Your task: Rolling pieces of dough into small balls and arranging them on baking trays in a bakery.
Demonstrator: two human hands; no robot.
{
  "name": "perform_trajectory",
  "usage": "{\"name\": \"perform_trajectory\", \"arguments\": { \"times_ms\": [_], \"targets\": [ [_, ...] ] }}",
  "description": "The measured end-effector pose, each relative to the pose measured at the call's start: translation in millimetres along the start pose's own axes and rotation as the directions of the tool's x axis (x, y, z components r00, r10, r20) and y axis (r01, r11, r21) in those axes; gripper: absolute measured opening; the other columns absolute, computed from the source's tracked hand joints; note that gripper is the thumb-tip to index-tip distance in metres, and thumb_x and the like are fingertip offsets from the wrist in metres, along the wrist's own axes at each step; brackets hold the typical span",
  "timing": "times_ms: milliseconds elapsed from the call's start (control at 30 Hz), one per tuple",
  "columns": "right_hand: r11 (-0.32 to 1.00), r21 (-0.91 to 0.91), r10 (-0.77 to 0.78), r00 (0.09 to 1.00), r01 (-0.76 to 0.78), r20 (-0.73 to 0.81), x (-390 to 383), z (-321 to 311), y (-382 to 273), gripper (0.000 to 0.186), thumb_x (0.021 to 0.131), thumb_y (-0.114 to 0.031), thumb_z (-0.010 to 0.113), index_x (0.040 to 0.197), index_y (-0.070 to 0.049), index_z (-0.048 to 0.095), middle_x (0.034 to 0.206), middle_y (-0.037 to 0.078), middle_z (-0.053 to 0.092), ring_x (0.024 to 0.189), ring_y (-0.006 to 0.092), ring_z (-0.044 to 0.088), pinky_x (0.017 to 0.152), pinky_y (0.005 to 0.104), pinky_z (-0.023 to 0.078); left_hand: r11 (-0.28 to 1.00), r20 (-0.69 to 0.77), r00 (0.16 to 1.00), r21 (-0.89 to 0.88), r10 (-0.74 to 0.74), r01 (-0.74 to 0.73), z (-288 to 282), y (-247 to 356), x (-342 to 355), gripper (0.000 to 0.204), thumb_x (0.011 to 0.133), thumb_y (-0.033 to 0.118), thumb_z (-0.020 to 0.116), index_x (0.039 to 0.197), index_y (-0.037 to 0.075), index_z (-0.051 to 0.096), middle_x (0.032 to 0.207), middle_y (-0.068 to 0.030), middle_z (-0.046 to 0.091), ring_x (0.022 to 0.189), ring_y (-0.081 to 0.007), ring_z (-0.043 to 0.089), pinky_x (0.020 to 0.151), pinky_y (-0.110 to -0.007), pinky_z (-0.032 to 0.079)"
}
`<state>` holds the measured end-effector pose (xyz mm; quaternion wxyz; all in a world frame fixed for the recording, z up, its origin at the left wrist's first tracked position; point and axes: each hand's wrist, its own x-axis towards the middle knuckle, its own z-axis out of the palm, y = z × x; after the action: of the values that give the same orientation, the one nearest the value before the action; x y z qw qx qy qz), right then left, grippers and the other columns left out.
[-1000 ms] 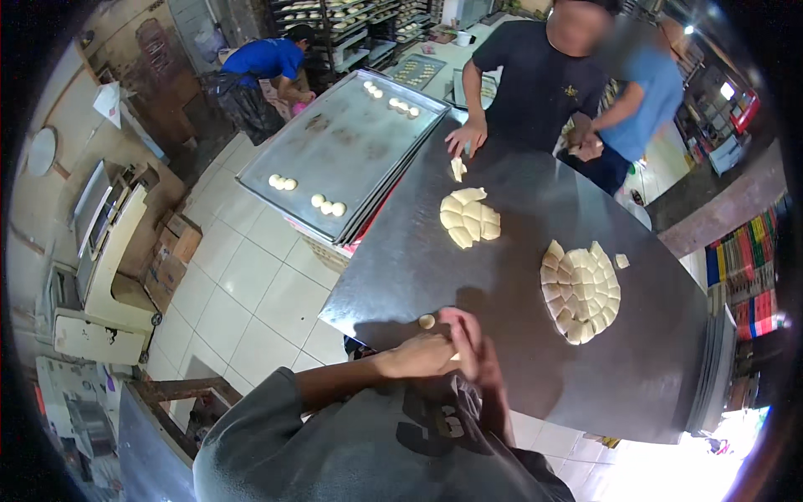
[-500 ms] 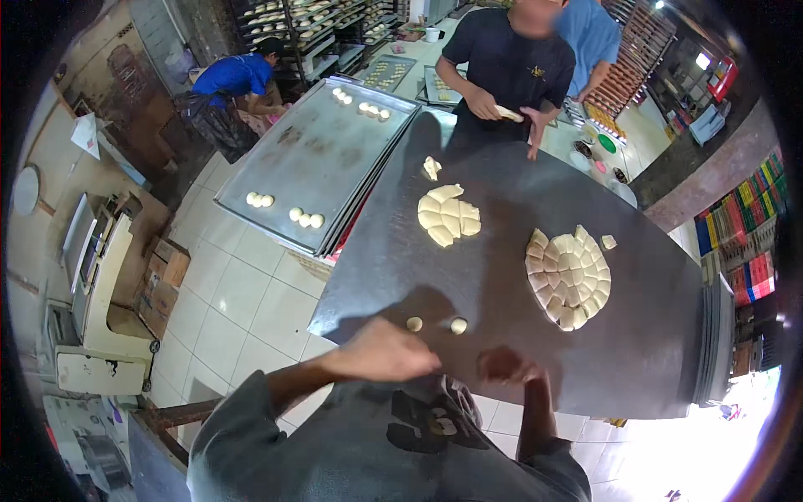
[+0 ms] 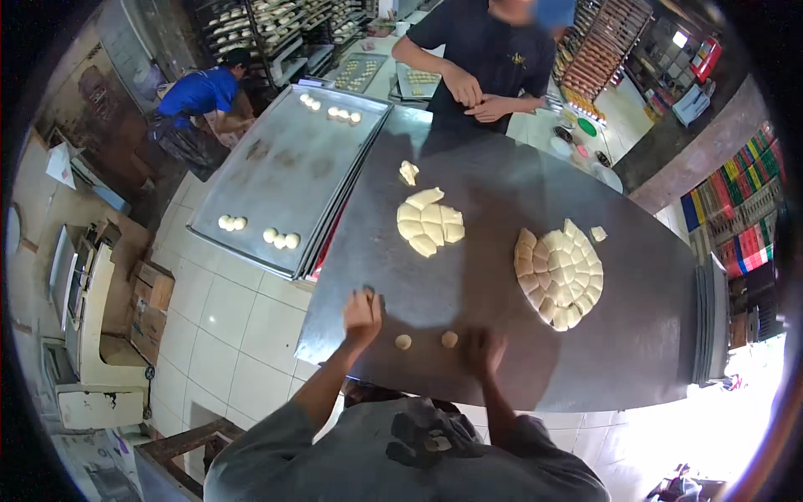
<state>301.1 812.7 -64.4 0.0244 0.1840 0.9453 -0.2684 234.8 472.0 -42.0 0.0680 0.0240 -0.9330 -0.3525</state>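
Observation:
Over the near left of the dark metal table (image 3: 502,167), my left hand (image 3: 362,318) is raised, its fingers a little apart and nothing visible in them. My right hand (image 3: 487,347) is low over the near edge, shaded and smeared, so its fingers cannot be read. Two round dough balls lie between my hands: the left dough ball (image 3: 403,342) and the right dough ball (image 3: 450,339), the latter close beside my right hand. Farther off is a small flat group of cut dough pieces (image 3: 429,221). On the right lies a larger round slab of scored dough (image 3: 560,274).
A stack of metal trays (image 3: 251,180) stands left of the table, with dough balls on the top one. A small dough scrap (image 3: 408,173) and another scrap (image 3: 598,233) lie apart. Across the table stands a person in black (image 3: 489,67); a person in blue (image 3: 201,96) bends at left.
My left hand has moved forward and left over the table, and my right hand slightly forward and left. The person across no longer visibly holds the strip of dough; their hands have come together.

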Motion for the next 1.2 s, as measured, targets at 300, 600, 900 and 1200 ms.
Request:
{"name": "perform_trajectory", "arguments": {
  "times_ms": [300,600,900,1200],
  "targets": [
    [0.989,-0.091,-0.138,0.945,0.116,-0.297,41.0,-41.7,13.3,0.018,0.088,-0.027,0.06,0.086,-0.01,0.065,0.088,0.012,0.06,0.084,0.0342,0.053,0.09,0.0444,0.042,0.987,-0.316,0.935,0.034,0.162,-0.159,36.7,27.1,4.6,0.014,0.086,0.013,0.058,0.097,0.005,0.054,0.087,-0.013,0.056,0.068,-0.0303,0.053,0.061,-0.04,0.043],
    [0.938,-0.281,-0.304,0.869,0.202,-0.391,30.3,-53.5,37.3,0.018,0.088,-0.023,0.062,0.077,-0.009,0.062,0.078,0.008,0.061,0.072,0.027,0.055,0.076,0.0417,0.045,0.995,-0.371,0.924,0.021,0.095,-0.094,-1.6,24.0,23.5,0.009,0.083,0.006,0.057,0.09,0.004,0.051,0.083,-0.0134,0.053,0.074,-0.0324,0.051,0.066,-0.041,0.042],
    [0.942,0.157,-0.222,0.903,0.296,-0.367,-56.9,-88.5,-36.7,0.024,0.081,-0.026,0.071,0.086,-0.003,0.065,0.085,0.011,0.062,0.074,0.0245,0.059,0.062,0.0366,0.049,0.947,-0.199,0.977,-0.29,0.083,-0.139,-71.6,38.1,-95.9,0.026,0.078,0.011,0.072,0.098,0.004,0.057,0.092,-0.0124,0.055,0.089,-0.0313,0.054,0.082,-0.039,0.044],
    [0.855,0.446,-0.217,0.964,0.265,-0.156,48.9,-28.2,-64.4,0.028,0.081,-0.028,0.071,0.095,-0.004,0.065,0.084,0.015,0.062,0.069,0.0304,0.059,0.063,0.0416,0.049,0.951,-0.159,0.947,-0.085,0.28,-0.296,-82.7,18.5,-118.1,0.048,0.077,0.035,0.077,0.11,0.005,0.061,0.108,-0.0104,0.061,0.096,-0.0281,0.054,0.089,-0.04,0.042]
  ]
}}
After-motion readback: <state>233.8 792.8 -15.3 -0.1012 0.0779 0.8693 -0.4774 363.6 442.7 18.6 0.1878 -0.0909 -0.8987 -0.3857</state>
